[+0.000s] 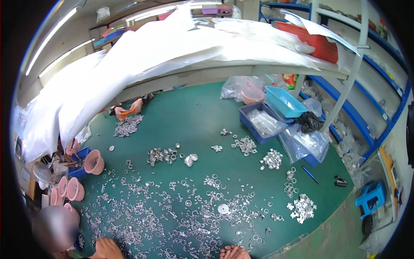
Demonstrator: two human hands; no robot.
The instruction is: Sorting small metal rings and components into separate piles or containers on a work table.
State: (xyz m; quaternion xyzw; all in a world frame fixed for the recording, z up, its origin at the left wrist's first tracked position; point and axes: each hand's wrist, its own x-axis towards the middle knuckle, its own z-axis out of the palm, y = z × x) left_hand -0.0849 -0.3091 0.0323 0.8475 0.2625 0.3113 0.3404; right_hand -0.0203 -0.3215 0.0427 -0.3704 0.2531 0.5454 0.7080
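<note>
At the bottom edge, my right hand is only partly in view. Its fingers are curled together, and anything between them is too small to make out. Further left, my left hand rests low over the table with its back showing; its fingertips are hidden. Small silvery metal parts lie scattered between and beyond both hands, with rings and tiny fittings among them. A pale round disc lies among the parts, ahead of my right hand.
Sorted piles of metal pieces dot the green table. Pink cups line the left side, near a person's blurred head. Across the table, another person's hands hold something orange. Blue bins and a pen lie right.
</note>
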